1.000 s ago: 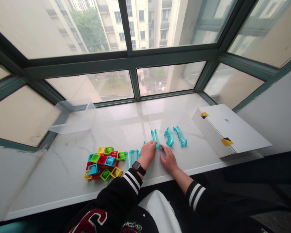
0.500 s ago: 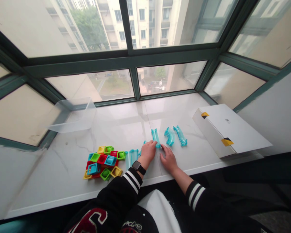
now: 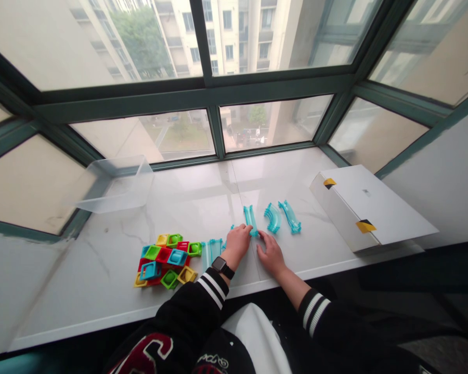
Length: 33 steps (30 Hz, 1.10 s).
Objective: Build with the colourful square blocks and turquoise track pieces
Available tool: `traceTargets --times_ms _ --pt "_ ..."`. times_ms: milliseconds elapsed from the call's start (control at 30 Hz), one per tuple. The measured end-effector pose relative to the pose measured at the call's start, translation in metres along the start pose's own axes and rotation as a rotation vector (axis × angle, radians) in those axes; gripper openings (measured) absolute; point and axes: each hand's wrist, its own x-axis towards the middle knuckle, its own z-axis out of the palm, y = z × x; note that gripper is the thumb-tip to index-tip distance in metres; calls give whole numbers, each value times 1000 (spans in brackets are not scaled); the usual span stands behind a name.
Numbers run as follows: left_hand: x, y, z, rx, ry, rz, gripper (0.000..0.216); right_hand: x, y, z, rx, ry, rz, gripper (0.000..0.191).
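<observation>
A straight, clear-blue plastic track piece [image 3: 250,215] lies on the white marble sill, pointing away from me. My left hand [image 3: 238,242] has its fingers closed at the near end of this piece. Just right of that end rests my right hand [image 3: 272,253], its fingers loosely curved and thumb apart, with nothing visible in it. A curved track piece [image 3: 273,218] and a wavy track piece [image 3: 290,216] lie beyond my right hand. More clear-blue track pieces [image 3: 211,253] sit left of my left wrist, partly hidden by that hand and arm.
A pile of red, green, blue and yellow plastic blocks [image 3: 164,255] stands to the left. Behind it is a clear plastic bin [image 3: 117,200] by the window. A white box [image 3: 370,208] with striped tape occupies the right side. The sill's front edge [image 3: 113,316] runs close to me.
</observation>
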Motion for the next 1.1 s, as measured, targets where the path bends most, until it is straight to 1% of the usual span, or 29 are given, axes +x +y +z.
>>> traceTargets --times_ms 200,600,800,867,933,1000,1100 --pt "1 1 1 5 -9 3 26 0 -1 -1 8 1 2 57" --pt "1 1 -1 15 -8 9 27 0 -1 -1 5 0 11 57" --pt "-6 -2 -4 6 0 12 33 0 -2 -1 13 4 18 58" --pt "-13 -7 -7 -21 38 10 38 0 -1 0 21 10 18 58" --pt "-23 -16 -12 -92 116 14 44 0 -1 1 28 12 20 58" --pt "-36 -29 -18 -191 204 20 48 -1 0 2 33 13 20 58" --pt "-62 -53 -28 -319 289 -12 45 -1 1 3 43 20 21 55"
